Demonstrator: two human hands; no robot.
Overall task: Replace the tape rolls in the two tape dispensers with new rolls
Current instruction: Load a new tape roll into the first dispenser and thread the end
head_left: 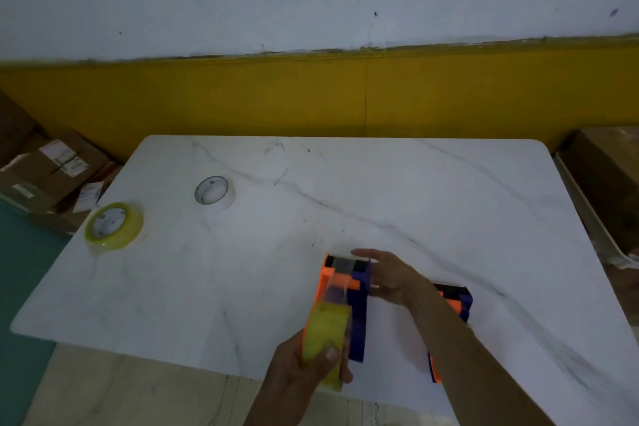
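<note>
An orange and purple tape dispenser [345, 290] is held above the table's near edge, with a yellowish tape roll [325, 325] seated in it. My left hand [304, 370] grips the roll end from below, thumb on the roll. My right hand [387, 277] rests against the dispenser's purple front side, fingers spread, near the clear tape strip at the cutter. A second orange and purple dispenser [453, 304] lies on the table, mostly hidden behind my right forearm. A full yellow roll [114, 225] and a nearly empty white roll [214, 194] lie flat at the table's left.
The white marble-pattern table [380, 201] stands against a yellow and white wall. Cardboard boxes [48, 173] sit on the floor to the left, and another box [608, 180] stands to the right of the table.
</note>
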